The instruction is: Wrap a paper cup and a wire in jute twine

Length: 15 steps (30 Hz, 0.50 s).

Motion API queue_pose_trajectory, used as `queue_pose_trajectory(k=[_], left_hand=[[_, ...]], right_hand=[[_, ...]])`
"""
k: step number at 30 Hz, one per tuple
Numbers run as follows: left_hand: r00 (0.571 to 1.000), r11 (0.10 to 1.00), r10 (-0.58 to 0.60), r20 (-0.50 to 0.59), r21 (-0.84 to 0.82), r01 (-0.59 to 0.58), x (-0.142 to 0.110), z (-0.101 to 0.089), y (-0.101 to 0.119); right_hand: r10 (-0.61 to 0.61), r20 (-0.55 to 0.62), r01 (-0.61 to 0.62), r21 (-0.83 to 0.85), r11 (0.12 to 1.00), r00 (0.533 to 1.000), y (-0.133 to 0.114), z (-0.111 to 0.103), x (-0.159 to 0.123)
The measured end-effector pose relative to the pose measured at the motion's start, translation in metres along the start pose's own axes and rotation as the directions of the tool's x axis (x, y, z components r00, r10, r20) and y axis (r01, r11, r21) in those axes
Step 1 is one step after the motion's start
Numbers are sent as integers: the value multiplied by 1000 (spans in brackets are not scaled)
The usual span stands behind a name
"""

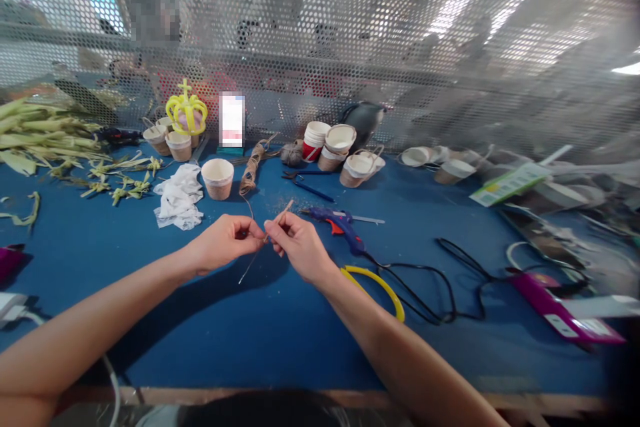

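Observation:
Over the middle of the blue table, my left hand (pixel 227 240) and my right hand (pixel 299 243) meet, fingertips almost touching. My left thumb and forefinger pinch brown twine (pixel 251 211), which runs back toward a wound twine bundle (pixel 253 170). Between the closed fingers of my right hand is a thin tan stick (pixel 287 208), its tip pointing up and away. A fine strand with a pale end (pixel 243 275) hangs below the fingertips; whether it is twine or wire I cannot tell. The exact spot where twine and stick meet is hidden by my fingers.
A glue gun (pixel 345 223) with a black cord lies right of my hands, near a yellow ring (pixel 383 283) and pliers (pixel 310 187). Behind are a paper pot (pixel 219 179), crumpled white plastic (pixel 180 197) and a phone (pixel 232 120). A purple power strip (pixel 560 310) lies at right.

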<state>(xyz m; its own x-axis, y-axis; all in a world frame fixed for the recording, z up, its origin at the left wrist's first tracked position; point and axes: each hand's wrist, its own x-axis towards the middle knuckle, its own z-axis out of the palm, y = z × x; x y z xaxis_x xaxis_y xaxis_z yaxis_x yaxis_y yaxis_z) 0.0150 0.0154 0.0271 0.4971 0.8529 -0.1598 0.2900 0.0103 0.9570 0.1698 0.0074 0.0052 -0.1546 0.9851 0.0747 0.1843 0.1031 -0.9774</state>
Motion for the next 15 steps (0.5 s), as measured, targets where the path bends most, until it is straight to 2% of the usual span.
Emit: queue_pose_trajectory(k=[8, 15], left_hand=[[995, 980, 98, -9, 176, -95, 3, -5, -5], [996, 982, 87, -32, 169, -80, 4, 1, -8]], right_hand=[[-13, -3, 13, -100, 995, 1000, 2, 0, 1], [-78, -39, 68, -221, 973, 996, -4, 2, -1]])
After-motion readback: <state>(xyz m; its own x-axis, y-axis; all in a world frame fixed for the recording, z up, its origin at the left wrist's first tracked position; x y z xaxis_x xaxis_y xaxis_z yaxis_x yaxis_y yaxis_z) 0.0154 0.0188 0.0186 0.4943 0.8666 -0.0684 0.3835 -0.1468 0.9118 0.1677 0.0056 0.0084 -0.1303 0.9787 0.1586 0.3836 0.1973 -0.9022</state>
